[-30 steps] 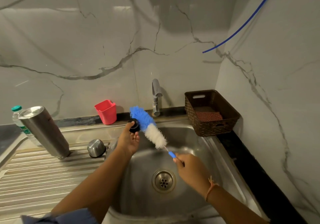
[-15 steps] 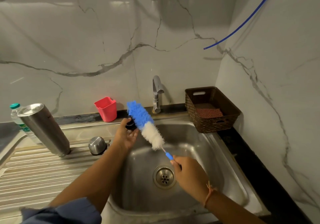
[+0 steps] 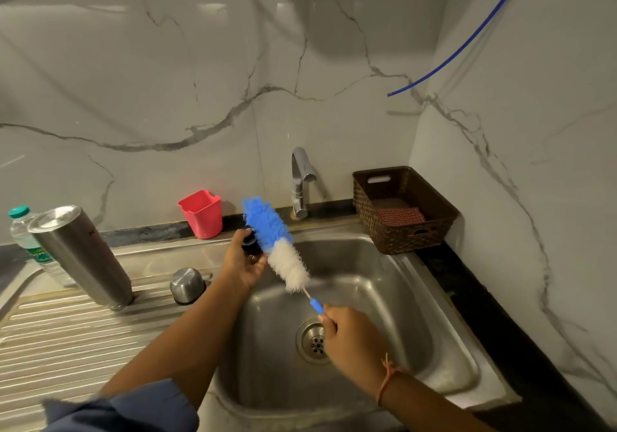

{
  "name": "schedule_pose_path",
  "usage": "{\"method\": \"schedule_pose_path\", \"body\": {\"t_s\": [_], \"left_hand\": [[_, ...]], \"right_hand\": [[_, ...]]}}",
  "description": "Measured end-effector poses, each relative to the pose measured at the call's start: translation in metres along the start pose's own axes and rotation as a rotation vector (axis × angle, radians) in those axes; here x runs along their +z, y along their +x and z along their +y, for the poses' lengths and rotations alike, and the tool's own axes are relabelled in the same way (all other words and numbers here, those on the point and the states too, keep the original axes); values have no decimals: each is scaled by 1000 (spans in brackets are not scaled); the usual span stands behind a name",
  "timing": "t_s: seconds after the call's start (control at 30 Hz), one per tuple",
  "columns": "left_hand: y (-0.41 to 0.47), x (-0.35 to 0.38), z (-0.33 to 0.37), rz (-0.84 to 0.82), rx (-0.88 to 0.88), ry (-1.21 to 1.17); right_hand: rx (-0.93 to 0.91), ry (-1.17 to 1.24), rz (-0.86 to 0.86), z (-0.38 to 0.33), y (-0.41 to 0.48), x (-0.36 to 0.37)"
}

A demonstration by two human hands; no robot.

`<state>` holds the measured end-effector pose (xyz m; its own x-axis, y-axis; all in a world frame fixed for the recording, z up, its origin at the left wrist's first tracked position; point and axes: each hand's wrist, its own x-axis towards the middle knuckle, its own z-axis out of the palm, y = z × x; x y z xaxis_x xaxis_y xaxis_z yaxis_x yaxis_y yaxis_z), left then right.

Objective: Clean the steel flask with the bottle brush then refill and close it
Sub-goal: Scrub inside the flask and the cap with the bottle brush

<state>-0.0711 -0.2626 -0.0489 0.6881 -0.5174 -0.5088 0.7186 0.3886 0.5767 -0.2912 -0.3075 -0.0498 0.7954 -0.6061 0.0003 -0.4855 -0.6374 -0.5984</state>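
The steel flask (image 3: 80,258) stands upside down and tilted on the ribbed drainboard at the left. Its steel cup cap (image 3: 187,285) rests mouth down beside it. My left hand (image 3: 243,264) holds a small black stopper (image 3: 249,243) above the sink's back left corner. My right hand (image 3: 350,338) grips the blue handle of the bottle brush (image 3: 277,244), whose blue and white bristles lie against the stopper.
The steel sink (image 3: 384,298) has a drain (image 3: 314,341) under my right hand. The tap (image 3: 300,181) stands behind it. A red cup (image 3: 201,214), a brown basket (image 3: 404,208) with a cloth, and a plastic water bottle (image 3: 23,231) line the back.
The brush has slid a little along the stopper, and my left hand has turned slightly. The flask and cap stay where they were.
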Motion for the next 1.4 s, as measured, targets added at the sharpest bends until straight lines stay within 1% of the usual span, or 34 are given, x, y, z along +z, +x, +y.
{"method": "schedule_pose_path", "body": {"t_s": [0.03,0.1,0.17,0.27,0.33,0.4,0.47,0.53,0.63,0.7,0.77,0.87,0.93,1.03,1.07,1.13,1.23,1.3,1.37,1.4], "left_hand": [[-3,-1,-3,-32,-57,60],[-7,-1,-13,-72,-161,229],[-9,0,-20,-69,-191,306],[-6,2,-16,-61,-166,261],[-3,4,-7,-35,-73,193],[-3,3,2,11,44,51],[-4,3,6,59,100,-82],[-4,1,-1,37,54,-70],[-3,2,-19,-24,-93,117],[-4,5,-21,-69,-124,138],[-6,9,-14,-90,-88,94],[-4,8,2,-28,8,9],[-2,5,4,-16,20,85],[-6,5,-11,-76,-95,337],[-8,6,-17,-101,-131,379],[-11,11,-22,-116,-138,335],[-6,16,-10,-43,-9,133],[0,12,2,-5,62,47],[2,7,5,7,43,50],[-1,5,1,9,12,102]], "right_hand": [[19,7,-6,-2,3,-1],[51,25,35,-1,19,-9],[58,53,39,2,37,-18],[47,64,31,1,43,-20],[47,47,34,-1,29,-12],[33,44,15,-3,11,0],[30,37,-6,-7,3,10],[53,46,-4,-10,9,12],[86,68,36,-11,32,-3],[73,62,57,-10,41,-10],[74,43,67,-10,35,-10],[52,6,56,-9,6,9],[57,12,35,-9,-3,15],[110,59,81,-9,22,-4],[105,51,100,-9,32,-13],[80,51,123,-9,44,-21],[65,16,88,-8,30,-9],[46,-18,46,-7,9,7],[54,-7,27,-6,1,14],[72,3,32,-6,5,12]]}}
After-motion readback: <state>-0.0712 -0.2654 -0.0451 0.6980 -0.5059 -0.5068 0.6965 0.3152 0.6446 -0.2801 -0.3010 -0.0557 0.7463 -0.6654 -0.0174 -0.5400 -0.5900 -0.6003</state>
